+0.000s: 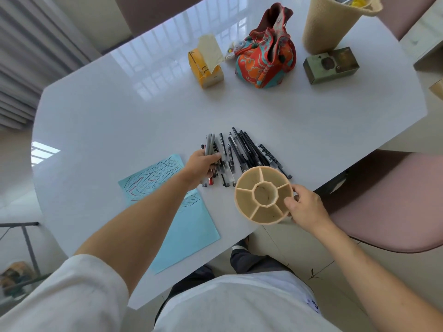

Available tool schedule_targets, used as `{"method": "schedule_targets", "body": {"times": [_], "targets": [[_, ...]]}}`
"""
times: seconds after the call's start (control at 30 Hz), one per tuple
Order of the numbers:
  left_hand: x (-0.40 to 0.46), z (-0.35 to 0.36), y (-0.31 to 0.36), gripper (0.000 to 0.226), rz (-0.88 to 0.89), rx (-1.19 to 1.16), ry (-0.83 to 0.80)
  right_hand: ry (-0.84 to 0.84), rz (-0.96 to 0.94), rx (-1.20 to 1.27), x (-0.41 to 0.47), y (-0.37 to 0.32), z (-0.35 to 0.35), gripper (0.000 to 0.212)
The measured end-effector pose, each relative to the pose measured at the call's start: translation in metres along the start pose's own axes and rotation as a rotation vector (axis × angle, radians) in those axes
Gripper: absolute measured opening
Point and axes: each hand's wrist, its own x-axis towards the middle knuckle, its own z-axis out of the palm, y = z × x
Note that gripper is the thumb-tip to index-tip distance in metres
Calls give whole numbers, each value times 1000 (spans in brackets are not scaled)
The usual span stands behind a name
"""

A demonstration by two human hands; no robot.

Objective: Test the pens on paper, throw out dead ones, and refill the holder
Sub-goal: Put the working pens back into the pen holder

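Observation:
Several black and clear pens (249,153) lie in a row on the white table (119,121). My left hand (202,165) grips a few grey pens (210,144) at the left end of the row, their tips pointing away from me. My right hand (305,208) holds the round beige pen holder (263,195) by its right rim, near the table's front edge. The holder's compartments look empty. A light blue paper (187,226) covered in test strokes lies under my left forearm.
At the back stand a yellow tissue box (207,68), an orange patterned bag (266,53), a green box (332,65) and a tall beige bin (333,22). A pink chair (388,200) sits to the right of the table.

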Motion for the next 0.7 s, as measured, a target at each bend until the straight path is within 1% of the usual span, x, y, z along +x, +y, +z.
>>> {"method": "schedule_targets", "body": {"times": [0.07,0.1,0.27,0.43,0.53,0.63,0.7], "targets": [[-3,-2,-1,22,-6,26,3,3,-2,-9,1,-1,0,30],[-4,-2,-1,22,-8,33,5,4,-5,-23,2,-1,0,30],[-5,1,-1,13,-21,65,75,11,-6,-48,3,-2,1,31],[-5,5,1,6,-69,-5,112,18,-3,-34,2,0,1,28],[-3,4,1,12,-78,-45,109,9,-3,-26,2,1,1,31],[0,5,2,30,-66,-24,144,6,-9,3,1,0,1,29],[2,7,2,27,-65,7,176,5,-15,20,0,-1,1,26]]}}
